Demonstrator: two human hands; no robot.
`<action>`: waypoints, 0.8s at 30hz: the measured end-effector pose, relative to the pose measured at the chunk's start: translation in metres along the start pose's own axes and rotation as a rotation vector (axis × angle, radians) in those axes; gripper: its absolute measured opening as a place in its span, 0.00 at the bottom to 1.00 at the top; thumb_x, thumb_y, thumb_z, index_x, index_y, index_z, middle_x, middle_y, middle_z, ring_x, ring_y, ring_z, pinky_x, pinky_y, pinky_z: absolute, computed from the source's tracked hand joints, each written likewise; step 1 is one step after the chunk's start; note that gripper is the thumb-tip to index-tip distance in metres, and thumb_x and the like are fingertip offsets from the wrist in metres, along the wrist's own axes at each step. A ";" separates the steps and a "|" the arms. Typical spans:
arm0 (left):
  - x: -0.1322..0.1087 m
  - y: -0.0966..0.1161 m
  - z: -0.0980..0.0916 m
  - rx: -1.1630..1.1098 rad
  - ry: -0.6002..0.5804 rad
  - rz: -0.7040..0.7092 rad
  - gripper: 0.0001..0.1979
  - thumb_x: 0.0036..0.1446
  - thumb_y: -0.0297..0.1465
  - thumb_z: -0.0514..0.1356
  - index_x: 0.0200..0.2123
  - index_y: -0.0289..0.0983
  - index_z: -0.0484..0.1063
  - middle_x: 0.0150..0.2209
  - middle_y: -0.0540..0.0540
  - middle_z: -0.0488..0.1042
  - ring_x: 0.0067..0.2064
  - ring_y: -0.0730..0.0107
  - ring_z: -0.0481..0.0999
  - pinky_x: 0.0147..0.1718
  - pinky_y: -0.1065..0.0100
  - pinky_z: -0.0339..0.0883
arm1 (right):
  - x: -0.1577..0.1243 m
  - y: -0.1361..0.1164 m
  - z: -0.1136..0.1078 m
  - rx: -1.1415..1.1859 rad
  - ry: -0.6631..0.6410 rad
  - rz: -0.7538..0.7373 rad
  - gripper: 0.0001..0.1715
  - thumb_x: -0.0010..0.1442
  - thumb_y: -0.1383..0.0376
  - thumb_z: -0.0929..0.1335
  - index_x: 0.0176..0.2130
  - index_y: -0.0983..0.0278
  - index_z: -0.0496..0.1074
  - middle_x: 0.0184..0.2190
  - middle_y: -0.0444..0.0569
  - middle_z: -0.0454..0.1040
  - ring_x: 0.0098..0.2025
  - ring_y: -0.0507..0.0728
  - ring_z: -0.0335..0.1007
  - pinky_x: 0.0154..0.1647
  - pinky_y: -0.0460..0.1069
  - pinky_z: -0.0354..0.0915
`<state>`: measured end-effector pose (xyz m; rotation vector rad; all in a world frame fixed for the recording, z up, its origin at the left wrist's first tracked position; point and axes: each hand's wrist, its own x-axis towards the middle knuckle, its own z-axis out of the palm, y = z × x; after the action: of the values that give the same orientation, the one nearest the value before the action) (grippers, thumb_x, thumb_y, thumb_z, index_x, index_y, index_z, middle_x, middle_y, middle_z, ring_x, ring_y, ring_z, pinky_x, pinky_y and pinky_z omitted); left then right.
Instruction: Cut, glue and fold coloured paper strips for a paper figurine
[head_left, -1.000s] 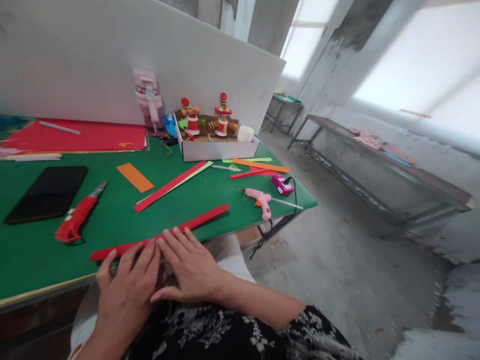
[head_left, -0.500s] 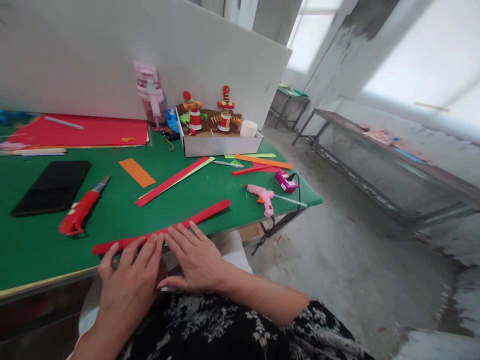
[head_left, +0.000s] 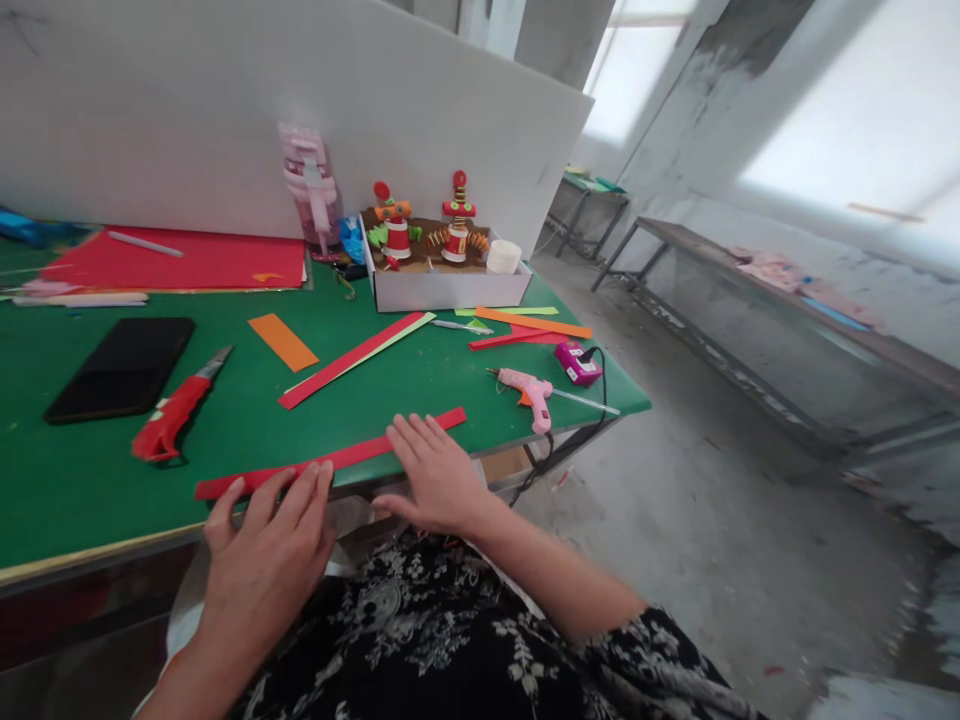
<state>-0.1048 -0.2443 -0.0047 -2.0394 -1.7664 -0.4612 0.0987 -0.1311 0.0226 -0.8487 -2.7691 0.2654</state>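
A long red paper strip (head_left: 358,452) lies along the near edge of the green table. The fingertips of my left hand (head_left: 274,530) press down on its left part, fingers spread a little. My right hand (head_left: 437,473) rests flat on the strip toward its right end, fingers stretched out and thumb held apart. Beyond the strip lie a red strip and a light green strip (head_left: 358,360), one over the other, and a short orange piece of paper (head_left: 283,342). To the right of my right hand is a pink glue gun (head_left: 531,393) with a clear glue stick in its back.
A red utility knife (head_left: 180,410) and a black phone (head_left: 124,368) lie at the left. At the back, a white box (head_left: 450,291) holds two paper figures and white cups. A purple power adapter (head_left: 577,363) with a cord sits near the right corner. Red sheets (head_left: 225,262) lie at the back left.
My right hand has slid to the right along the red strip, away from my left hand, and now lies flatter. My left hand stays on the strip's left part.
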 end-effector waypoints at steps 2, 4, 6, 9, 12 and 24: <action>0.000 0.000 0.000 -0.011 -0.018 -0.012 0.33 0.58 0.30 0.55 0.68 0.35 0.58 0.53 0.36 0.78 0.51 0.46 0.74 0.61 0.44 0.49 | -0.004 0.018 -0.006 -0.010 -0.019 0.034 0.49 0.65 0.42 0.61 0.68 0.76 0.55 0.69 0.65 0.54 0.72 0.66 0.46 0.73 0.61 0.44; 0.001 0.001 -0.003 -0.019 -0.036 -0.023 0.32 0.59 0.30 0.55 0.67 0.35 0.59 0.53 0.35 0.78 0.51 0.46 0.74 0.61 0.44 0.49 | -0.009 0.032 -0.011 -0.022 -0.029 0.073 0.48 0.66 0.42 0.61 0.68 0.76 0.55 0.69 0.66 0.54 0.73 0.66 0.45 0.73 0.62 0.45; 0.003 0.003 -0.007 -0.015 -0.049 -0.027 0.31 0.59 0.29 0.54 0.66 0.33 0.61 0.53 0.34 0.77 0.51 0.47 0.74 0.61 0.44 0.49 | -0.012 0.042 -0.014 -0.034 -0.026 0.104 0.47 0.66 0.43 0.60 0.68 0.76 0.55 0.69 0.66 0.54 0.73 0.66 0.45 0.72 0.63 0.45; 0.004 0.006 -0.012 0.008 -0.058 -0.025 0.28 0.60 0.29 0.54 0.64 0.33 0.64 0.53 0.34 0.78 0.51 0.48 0.75 0.60 0.44 0.50 | -0.015 0.048 -0.016 -0.056 -0.016 0.121 0.46 0.67 0.43 0.60 0.68 0.75 0.55 0.69 0.65 0.55 0.73 0.66 0.46 0.72 0.64 0.45; 0.004 0.006 -0.013 0.031 -0.054 -0.023 0.26 0.60 0.29 0.53 0.62 0.37 0.68 0.52 0.36 0.79 0.50 0.50 0.75 0.60 0.46 0.51 | -0.015 0.043 -0.018 -0.081 -0.011 0.155 0.47 0.67 0.43 0.60 0.68 0.75 0.56 0.69 0.65 0.55 0.72 0.67 0.47 0.72 0.65 0.43; 0.014 0.030 -0.024 0.068 -0.119 -0.174 0.23 0.57 0.23 0.52 0.54 0.34 0.76 0.53 0.36 0.78 0.56 0.47 0.72 0.59 0.44 0.54 | 0.013 -0.049 0.008 0.059 0.002 -0.144 0.49 0.65 0.42 0.61 0.67 0.79 0.57 0.68 0.66 0.57 0.72 0.64 0.47 0.72 0.59 0.48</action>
<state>-0.0730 -0.2474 0.0202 -1.9115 -2.0125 -0.3312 0.0601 -0.1647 0.0285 -0.6317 -2.7887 0.3174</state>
